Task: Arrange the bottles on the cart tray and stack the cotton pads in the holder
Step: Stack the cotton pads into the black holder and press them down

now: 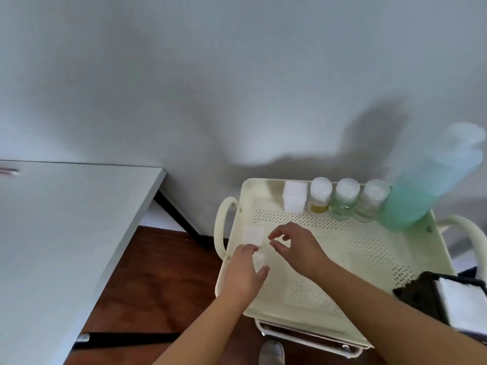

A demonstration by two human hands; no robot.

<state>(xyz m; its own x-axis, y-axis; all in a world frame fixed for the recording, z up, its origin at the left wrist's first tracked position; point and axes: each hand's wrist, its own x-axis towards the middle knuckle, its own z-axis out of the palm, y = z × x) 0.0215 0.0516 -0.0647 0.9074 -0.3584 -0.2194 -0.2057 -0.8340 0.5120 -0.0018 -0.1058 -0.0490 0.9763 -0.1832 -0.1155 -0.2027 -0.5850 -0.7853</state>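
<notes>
Both hands are working at the left end of the cream cart tray (pixel 411 262), right up against its left wall. The left hand (pixel 243 272) is sitting low over the tray floor with a white cotton pad (pixel 259 260) pinched between fingers and thumb; a second cotton pad (pixel 253 235) is lying flat just beyond its fingertips, close to the left rim. The right hand (pixel 295 248) is hovering next to it with thumb and forefinger curled toward each other, a narrow gap between them, and I can't tell if it's holding anything.

Along the back wall of the tray, a white block of stacked pads (pixel 295 197) is standing upright, then three small clear bottles (pixel 345 198) with white caps are lining up side by side, touching or nearly so, and a big teal pump bottle (pixel 416 201) is filling the back right corner, blurry at the top. The black holder (pixel 427 296) with white pads in it is sitting at the near right corner.

The middle and right of the perforated floor are lying open. A grey table (pixel 66 233) is standing well to the left, with a strip of wood floor (pixel 158 280) between it and the cart handle (pixel 224 222).
</notes>
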